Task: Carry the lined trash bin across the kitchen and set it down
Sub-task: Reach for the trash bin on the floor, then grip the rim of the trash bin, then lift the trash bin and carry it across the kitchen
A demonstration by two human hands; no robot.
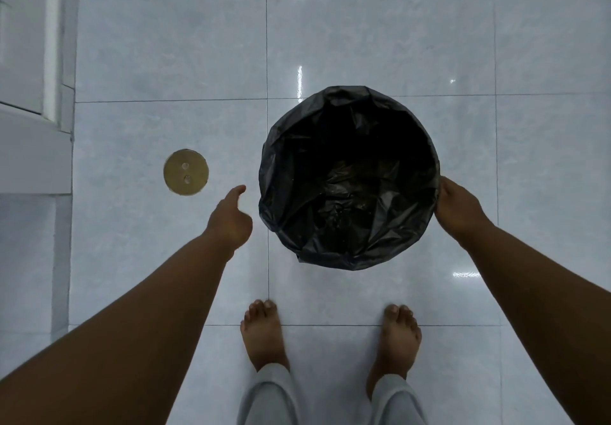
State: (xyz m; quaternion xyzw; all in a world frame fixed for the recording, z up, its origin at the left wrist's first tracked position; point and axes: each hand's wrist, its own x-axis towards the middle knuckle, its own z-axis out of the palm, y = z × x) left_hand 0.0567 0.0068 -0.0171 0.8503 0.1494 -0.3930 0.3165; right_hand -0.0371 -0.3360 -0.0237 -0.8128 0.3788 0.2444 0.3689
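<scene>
— Two bare hands show in the head view, both reaching down over a pale tiled floor. Where is the bin?

— From above, the trash bin sits right of centre, round mouth facing up, lined with a black bag that folds over its rim and bunches at the bin's six o'clock edge. Whether its base touches the floor cannot be told from this angle.

— And the right hand?

— The right hand is at the bin's four o'clock edge, fingers wrapped onto the lined rim, gripping it.

— The left?

— The left hand is off the bin, near its eight o'clock side but apart from it. Its fingers are loosely curled with the thumb stuck out towards twelve o'clock, and it holds nothing.

— Anything else on the floor?

— A round brass drain cover lies at nine o'clock from the bin, beyond the left hand. Bare feet in grey trouser legs stand at six o'clock, and a white cabinet edge runs along the frame's left side.
</scene>
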